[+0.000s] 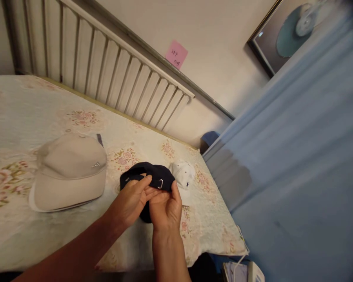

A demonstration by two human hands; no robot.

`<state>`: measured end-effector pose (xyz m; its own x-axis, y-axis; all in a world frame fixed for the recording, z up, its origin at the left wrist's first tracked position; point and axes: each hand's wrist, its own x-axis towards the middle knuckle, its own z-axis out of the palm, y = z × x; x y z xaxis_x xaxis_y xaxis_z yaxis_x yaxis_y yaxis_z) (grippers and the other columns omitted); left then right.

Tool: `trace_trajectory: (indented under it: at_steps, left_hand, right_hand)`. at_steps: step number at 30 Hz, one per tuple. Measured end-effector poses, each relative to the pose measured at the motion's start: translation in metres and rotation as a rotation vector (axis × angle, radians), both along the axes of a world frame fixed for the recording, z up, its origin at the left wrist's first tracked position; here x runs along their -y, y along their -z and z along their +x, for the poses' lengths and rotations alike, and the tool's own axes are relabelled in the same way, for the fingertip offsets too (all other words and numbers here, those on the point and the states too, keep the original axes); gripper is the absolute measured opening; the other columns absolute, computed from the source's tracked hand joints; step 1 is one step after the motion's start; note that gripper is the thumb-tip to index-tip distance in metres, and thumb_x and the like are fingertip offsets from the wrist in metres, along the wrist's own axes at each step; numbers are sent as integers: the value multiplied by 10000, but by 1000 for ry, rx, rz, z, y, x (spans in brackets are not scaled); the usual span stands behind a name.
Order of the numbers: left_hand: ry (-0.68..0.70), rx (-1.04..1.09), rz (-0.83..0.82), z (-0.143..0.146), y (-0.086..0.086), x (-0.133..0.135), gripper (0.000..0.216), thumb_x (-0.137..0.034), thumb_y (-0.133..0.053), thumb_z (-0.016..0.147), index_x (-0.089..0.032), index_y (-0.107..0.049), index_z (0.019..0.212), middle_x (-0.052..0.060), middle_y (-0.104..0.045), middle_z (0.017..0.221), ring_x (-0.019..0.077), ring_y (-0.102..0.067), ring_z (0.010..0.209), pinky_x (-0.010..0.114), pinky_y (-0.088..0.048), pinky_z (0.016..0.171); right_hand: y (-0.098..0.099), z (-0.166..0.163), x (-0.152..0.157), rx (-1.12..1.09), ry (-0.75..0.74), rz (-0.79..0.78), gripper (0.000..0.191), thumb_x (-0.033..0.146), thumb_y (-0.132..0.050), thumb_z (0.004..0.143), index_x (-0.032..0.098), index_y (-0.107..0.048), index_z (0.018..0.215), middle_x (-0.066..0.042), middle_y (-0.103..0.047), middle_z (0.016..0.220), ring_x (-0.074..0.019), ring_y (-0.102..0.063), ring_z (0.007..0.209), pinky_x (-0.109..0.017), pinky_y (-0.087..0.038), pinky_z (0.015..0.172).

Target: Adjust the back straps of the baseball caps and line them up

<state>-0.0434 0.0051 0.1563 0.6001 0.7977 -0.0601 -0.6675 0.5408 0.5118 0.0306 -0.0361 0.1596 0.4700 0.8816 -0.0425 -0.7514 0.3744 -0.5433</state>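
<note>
Both hands hold a dark navy baseball cap (pixel 161 174) above the bed, its back strap and metal buckle turned up toward me. My left hand (pixel 135 199) pinches the strap, thumb on top. Cupped under the buckle side, my right hand (pixel 167 207) grips the cap's edge between thumb and fingers. Part of the cap's dark brim shows below, between my wrists. Just behind it lies a white cap (pixel 184 174) with a small dark logo. To the left rests a beige cap (pixel 72 172), brim toward me, with another pale brim edge visible underneath it.
The bed (pixel 85 231) has a floral sheet. A white slatted rail (pixel 111 74) runs along the far side, against the wall. A blue curtain (pixel 297 156) hangs at the right. A pink note (pixel 176 54) and a framed picture (pixel 282 39) are on the wall.
</note>
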Motion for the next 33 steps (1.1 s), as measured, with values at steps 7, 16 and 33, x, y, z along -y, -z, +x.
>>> trace_trajectory:
  at_steps: [7, 16, 33]
  left_hand:
    - [-44, 114, -135, 2, 2, -1, 125, -134, -564, 841, -193, -660, 788, 16, -725, 784, 151, -678, 749, 269, -542, 751]
    - [21, 263, -261, -2, -8, 0, 171, -90, -504, 880, -142, -656, 936, 47, -728, 844, 155, -689, 782, 313, -547, 828]
    - [72, 150, -260, 0, -3, 9, 131, -65, -558, 836, -142, -656, 876, 72, -734, 849, 196, -696, 822, 350, -531, 860]
  right_hand:
    - [10, -3, 4, 114, 153, 38, 317, 217, -614, 770, 141, -638, 1077, -95, -695, 1111, -216, -583, 1159, -464, -336, 1100]
    - [21, -25, 5, 181, 301, 15, 237, 242, -675, 770, 111, -693, 967, -92, -743, 940, -205, -683, 954, -444, -423, 1034]
    - [21, -17, 5, 197, 237, -39, 374, 415, -543, 864, 115, -671, 1047, -117, -718, 1050, -215, -652, 1032, -430, -422, 1031]
